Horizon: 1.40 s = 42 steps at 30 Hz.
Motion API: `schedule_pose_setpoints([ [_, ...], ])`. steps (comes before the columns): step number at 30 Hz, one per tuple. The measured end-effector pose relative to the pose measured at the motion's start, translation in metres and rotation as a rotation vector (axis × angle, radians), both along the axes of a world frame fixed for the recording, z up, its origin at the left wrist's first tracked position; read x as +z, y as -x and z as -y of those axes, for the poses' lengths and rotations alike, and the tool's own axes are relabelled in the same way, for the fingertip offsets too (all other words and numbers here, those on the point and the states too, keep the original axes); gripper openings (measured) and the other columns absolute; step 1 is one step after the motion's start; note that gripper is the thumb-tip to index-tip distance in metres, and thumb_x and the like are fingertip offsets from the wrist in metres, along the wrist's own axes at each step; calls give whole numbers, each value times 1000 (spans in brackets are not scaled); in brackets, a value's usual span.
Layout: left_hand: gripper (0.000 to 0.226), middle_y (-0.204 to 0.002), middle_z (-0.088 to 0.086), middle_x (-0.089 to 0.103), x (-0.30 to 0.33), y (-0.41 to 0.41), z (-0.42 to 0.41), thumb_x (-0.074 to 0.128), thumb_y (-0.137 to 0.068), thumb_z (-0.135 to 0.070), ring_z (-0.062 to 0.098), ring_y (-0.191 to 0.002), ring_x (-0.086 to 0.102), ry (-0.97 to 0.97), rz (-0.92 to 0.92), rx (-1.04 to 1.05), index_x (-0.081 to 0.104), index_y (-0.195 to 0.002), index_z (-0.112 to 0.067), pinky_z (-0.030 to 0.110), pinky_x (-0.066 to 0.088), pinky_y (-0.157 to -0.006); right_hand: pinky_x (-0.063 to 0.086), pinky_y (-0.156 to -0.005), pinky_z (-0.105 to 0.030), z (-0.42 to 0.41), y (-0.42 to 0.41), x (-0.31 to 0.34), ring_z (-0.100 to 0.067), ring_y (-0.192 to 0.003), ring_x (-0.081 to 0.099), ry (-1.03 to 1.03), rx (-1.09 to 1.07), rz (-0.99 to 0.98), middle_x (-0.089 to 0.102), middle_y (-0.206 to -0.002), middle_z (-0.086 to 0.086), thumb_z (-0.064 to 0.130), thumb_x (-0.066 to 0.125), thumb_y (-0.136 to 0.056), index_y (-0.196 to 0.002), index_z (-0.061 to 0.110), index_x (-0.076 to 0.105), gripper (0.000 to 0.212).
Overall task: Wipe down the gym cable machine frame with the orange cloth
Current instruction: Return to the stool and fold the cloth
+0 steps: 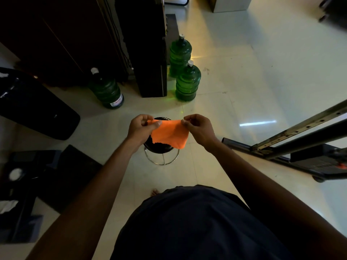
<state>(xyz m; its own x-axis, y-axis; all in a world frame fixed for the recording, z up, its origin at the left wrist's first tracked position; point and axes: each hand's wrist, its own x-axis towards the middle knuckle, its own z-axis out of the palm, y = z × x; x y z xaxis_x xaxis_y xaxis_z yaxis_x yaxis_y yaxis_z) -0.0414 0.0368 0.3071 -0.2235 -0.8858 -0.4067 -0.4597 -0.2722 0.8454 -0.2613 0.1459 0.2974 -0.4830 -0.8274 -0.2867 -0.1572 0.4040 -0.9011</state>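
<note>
Orange cloth hangs stretched between your hands over a black stool. Left hand and right hand fingers each pinch a top corner.

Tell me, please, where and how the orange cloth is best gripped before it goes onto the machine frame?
The orange cloth hangs spread, pinched at its two top corners by the left hand and right hand. Its limp lower edge offers no firm hold, so probably gather the middle into one palm from above, folding it into a pad, then carry it right toward the metal frame bar.
</note>
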Motion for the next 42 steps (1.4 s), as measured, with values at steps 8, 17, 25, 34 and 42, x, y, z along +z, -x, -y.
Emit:
schedule_pose_setpoints([
  [8,34,-109,-5,73,-2,-34,14,85,-90,-13,15,-99,69,239,147,-280,77,-123,-18,15,50,-74,58,-92,-39,6,-16,-2,-13,-96,68,-26,258,-521,78,-114,5,28,83,-95,-129,24,78,35],
  [17,19,-120,0,61,-6,-52,41,81,-95,-32,15,-110,58,180,134,-299,74,-109,-22,25,46,-87,46,-94,-31,18,-26,5,-11,-110,62,-81,207,-193,72,-118,3,35,69,-106,-119,17,76,23],
  [25,27,-102,-3,73,-21,-40,68,75,-95,-49,20,-100,69,-40,-127,-182,72,-106,-25,52,60,-95,65,-86,-51,46,-27,3,-33,-99,71,-104,153,265,67,-112,-13,52,60,-108,-124,15,60,40],
  [34,44,-109,-11,76,-25,23,40,55,-102,-71,16,-109,72,-91,-18,-324,72,-113,-32,29,53,-84,67,-89,-50,88,-24,6,-30,-94,80,-201,169,346,77,-116,-16,48,59,-110,-134,10,64,45],
  [42,61,-134,14,73,-45,22,58,74,-84,-13,40,-126,68,-468,-333,-37,64,-144,-11,47,61,-88,61,-89,-47,95,10,-5,-30,-95,75,-136,-44,253,78,-108,-12,40,63,-109,-116,11,71,31],
])
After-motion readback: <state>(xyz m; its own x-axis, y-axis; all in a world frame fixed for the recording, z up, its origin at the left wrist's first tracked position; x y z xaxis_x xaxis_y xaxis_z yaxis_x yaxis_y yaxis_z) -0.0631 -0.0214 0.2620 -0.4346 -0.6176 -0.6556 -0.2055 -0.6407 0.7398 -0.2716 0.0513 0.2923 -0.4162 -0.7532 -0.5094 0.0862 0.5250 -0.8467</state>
